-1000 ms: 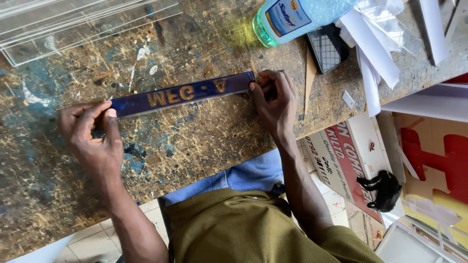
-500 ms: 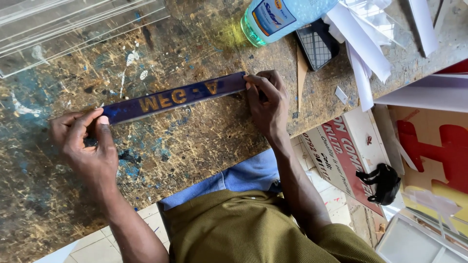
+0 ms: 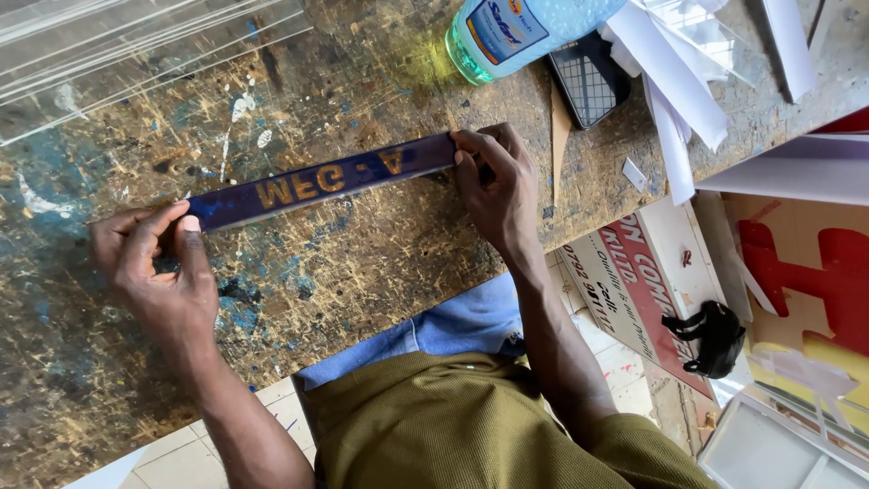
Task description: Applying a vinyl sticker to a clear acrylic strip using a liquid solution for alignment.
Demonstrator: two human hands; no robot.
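Two hands, left hand (image 3: pixel 158 267) and right hand (image 3: pixel 493 181), on glossy blue strip (image 3: pixel 321 181); rough paint-flecked bench (image 3: pixel 362 263)

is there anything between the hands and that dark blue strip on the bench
Nothing visible. The left hand pinches one end of the dark blue strip and the right hand presses on the other, both in direct contact.

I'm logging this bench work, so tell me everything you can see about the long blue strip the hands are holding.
The blue strip is long, narrow and flat, dark blue with a glossy look, bearing orange-gold cut-out characters along its middle. It lies slanted across the paint-stained wooden workbench, its right end higher in the picture. The left hand pinches one end between thumb and fingers; the right hand presses fingertips on the other end. Its material cannot be told for sure.
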